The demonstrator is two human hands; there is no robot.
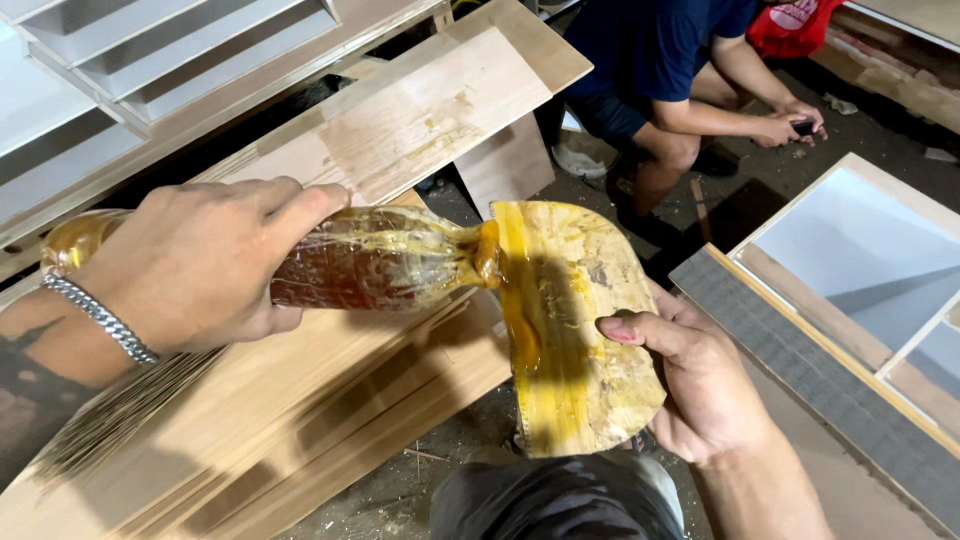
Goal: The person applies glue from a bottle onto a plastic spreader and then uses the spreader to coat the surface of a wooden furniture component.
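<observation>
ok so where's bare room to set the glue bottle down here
Free: the long plywood board above the left hand, and the stacked boards under the bottle. Crowded: the middle, where the right hand holds the glue-smeared spreader, and the littered floor below.

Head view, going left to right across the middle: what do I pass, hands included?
Silver bracelet → left hand → plastic glue bottle → glue-smeared spreader board → right hand → grey-edged panel.
</observation>
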